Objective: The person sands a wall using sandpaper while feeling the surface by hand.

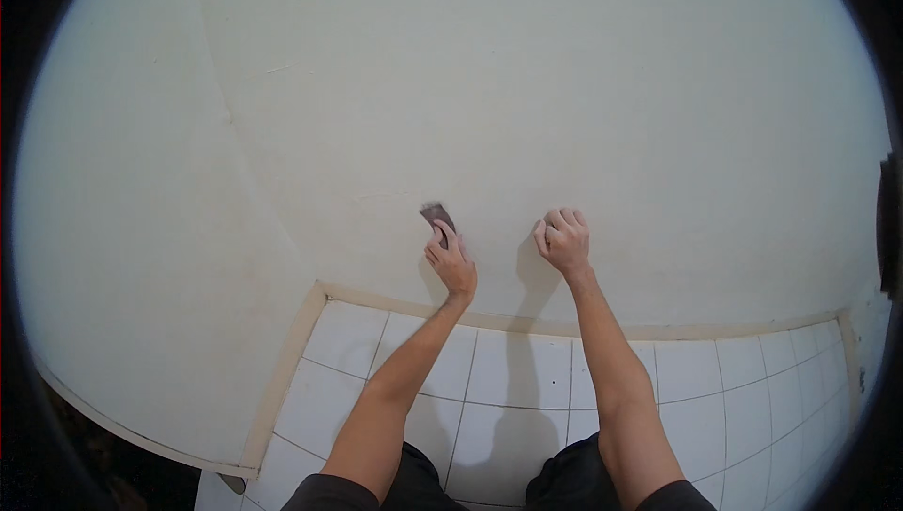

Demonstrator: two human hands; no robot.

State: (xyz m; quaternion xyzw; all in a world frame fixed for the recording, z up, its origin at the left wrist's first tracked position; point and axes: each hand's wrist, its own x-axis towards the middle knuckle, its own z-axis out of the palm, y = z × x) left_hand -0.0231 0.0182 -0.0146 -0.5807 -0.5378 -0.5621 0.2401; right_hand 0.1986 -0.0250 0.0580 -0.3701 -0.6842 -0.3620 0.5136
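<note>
My left hand [451, 264] grips a small, flat, dark brown brush-like tool [439, 215]. Its greyish, bristle-like end points up and to the left, near the pale painted wall [494, 123]; whether it touches the wall is hard to tell. To the right, my right hand [564, 239] is curled into a fist close to the same wall. No object shows in it, though the inside of the fist is hidden. A faint raised line [381, 195] runs across the wall just left of the tool's end.
A beige baseboard [508, 323] borders the white tiled floor [518, 370]. On the left the wall meets another wall [141, 229] at a corner, whose outer edge drops to a dark area. A dark object [887, 225] stands at the far right rim.
</note>
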